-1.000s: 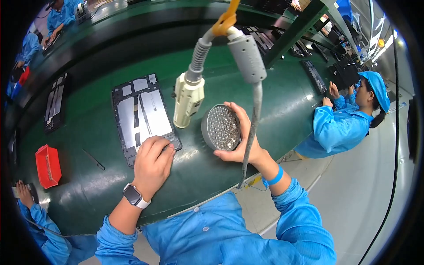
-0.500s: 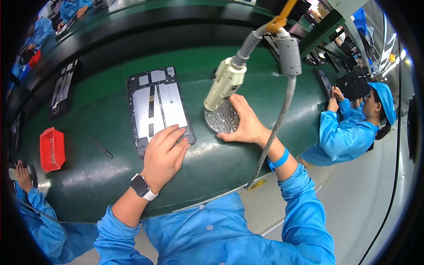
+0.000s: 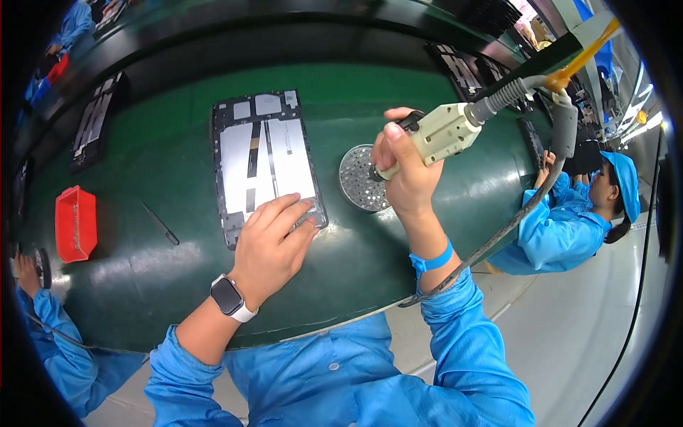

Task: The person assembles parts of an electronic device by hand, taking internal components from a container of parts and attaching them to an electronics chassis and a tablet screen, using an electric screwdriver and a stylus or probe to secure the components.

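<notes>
An opened tablet (image 3: 281,153) with a silvery battery area and black frame lies on the green bench. My left hand (image 3: 274,238) rests over its near end, palm down with fingers stretched out. My right hand (image 3: 413,167) is wrapped round a cream electric screwdriver (image 3: 447,133), tilted with its cable end up to the right. The tool's lower end hangs over a round dish (image 3: 358,178) of small metallic pieces, which look like screws. Its very tip is hidden by my fingers and the dish.
Left of the tablet lie dark tweezers (image 3: 161,224) and a red bin (image 3: 76,231). Another opened tablet (image 3: 97,121) lies farther left. A grey cable (image 3: 526,206) runs beside my right forearm. Co-workers in blue sit at right (image 3: 576,228) and left (image 3: 64,356).
My right hand has left the rim of the dish and taken hold of the screwdriver, which now tilts to the right. The left hand stays on the tablet.
</notes>
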The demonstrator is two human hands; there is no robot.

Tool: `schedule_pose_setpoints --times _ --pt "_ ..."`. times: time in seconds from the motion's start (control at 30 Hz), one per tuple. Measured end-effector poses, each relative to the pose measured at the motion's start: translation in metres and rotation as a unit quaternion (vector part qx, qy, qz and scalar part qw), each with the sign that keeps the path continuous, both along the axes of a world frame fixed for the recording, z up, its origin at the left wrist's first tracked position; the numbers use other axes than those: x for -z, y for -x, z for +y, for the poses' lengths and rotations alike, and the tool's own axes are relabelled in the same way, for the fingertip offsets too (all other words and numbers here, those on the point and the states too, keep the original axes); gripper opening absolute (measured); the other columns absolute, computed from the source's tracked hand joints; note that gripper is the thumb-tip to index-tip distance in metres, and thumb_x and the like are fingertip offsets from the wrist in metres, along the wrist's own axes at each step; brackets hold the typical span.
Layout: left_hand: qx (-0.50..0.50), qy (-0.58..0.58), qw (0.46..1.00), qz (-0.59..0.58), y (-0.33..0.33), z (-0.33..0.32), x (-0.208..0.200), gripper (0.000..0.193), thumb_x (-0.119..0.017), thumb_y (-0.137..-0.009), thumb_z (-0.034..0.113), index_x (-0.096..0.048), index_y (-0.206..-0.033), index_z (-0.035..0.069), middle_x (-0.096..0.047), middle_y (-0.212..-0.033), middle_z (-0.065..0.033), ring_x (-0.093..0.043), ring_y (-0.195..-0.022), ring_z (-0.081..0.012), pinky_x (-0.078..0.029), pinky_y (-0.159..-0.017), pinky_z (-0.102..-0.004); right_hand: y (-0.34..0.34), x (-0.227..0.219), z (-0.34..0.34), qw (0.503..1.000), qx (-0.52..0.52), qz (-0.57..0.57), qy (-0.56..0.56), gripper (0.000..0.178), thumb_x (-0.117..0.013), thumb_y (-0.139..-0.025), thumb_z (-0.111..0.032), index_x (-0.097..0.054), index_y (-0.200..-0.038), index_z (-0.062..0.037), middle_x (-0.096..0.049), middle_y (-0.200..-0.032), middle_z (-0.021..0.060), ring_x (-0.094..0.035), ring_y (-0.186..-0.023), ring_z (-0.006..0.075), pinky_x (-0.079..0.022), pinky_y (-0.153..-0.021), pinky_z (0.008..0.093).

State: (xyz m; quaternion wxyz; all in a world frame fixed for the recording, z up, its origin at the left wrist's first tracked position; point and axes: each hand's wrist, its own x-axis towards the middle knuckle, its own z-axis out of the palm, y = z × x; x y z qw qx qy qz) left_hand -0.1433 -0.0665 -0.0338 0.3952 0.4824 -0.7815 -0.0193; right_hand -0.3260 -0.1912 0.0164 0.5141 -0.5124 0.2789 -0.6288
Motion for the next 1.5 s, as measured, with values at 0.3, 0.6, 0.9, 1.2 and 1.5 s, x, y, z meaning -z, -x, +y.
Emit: schedule_pose_setpoints --times 0.3,0.6,0.9,1.2,1.5 --pt "-0.005 -0.014 1.0 -0.009 -0.003 -0.001 0.002 0.022 -0.079 -0.074 0.005 -0.07 -0.094 0.004 -0.068 -0.113 -0.0098 -0.063 -0.112 -0.0307 -0.051 -0.088 -0.0413 -0.001 0.022 -0.01 0.998 -0.02 -0.003 -0.057 0.019 -0.068 -0.084 0.0 -0.058 -0.1 0.0015 -0.056 -0.07 0.0032 -0.05 -0.051 0.0103 -0.04 -0.048 0.0273" --pt "0.006 -0.006 1.0 -0.015 -0.002 -0.003 0.001 0.016 -0.075 -0.079 0.008 -0.071 -0.093 0.001 -0.067 -0.11 -0.0115 -0.062 -0.11 -0.0305 -0.053 -0.085 -0.0412 0.001 0.024 -0.011 0.999 -0.014 0.017 -0.049 0.018 -0.065 -0.084 -0.005 -0.057 -0.098 0.0015 -0.052 -0.065 0.0038 -0.048 -0.05 0.0128 -0.041 -0.05 0.0299" --pt "-0.007 -0.01 1.0 0.005 0.001 -0.003 0.005 0.022 -0.078 -0.074 0.004 -0.07 -0.094 0.003 -0.067 -0.112 -0.0109 -0.063 -0.111 -0.0315 -0.052 -0.087 -0.0422 0.0 0.012 0.001 0.999 -0.031 0.003 -0.028 0.021 -0.063 -0.087 -0.008 -0.056 -0.104 0.0018 -0.05 -0.064 0.0034 -0.045 -0.051 0.0123 -0.04 -0.05 0.0296" --pt "0.001 0.005 1.0 0.0 -0.002 -0.004 0.006 0.017 -0.071 -0.075 0.007 -0.069 -0.09 0.0 -0.065 -0.11 -0.0127 -0.06 -0.113 -0.0318 -0.052 -0.09 -0.0417 -0.028 0.011 0.046 0.987 -0.16 0.021 -0.023 0.029 -0.06 -0.089 -0.012 -0.05 -0.112 0.002 -0.044 -0.06 0.0026 -0.042 -0.051 0.0129 -0.041 -0.052 0.032" --pt "-0.008 0.009 1.0 -0.002 -0.001 -0.004 0.008 0.015 -0.072 -0.074 0.007 -0.07 -0.088 0.0 -0.065 -0.108 -0.0123 -0.061 -0.111 -0.0311 -0.052 -0.09 -0.0412 -0.032 0.016 0.047 0.985 -0.164 0.046 -0.034 0.019 -0.058 -0.088 -0.008 -0.05 -0.104 -0.0008 -0.045 -0.061 0.0032 -0.042 -0.051 0.0124 -0.04 -0.052 0.0307"
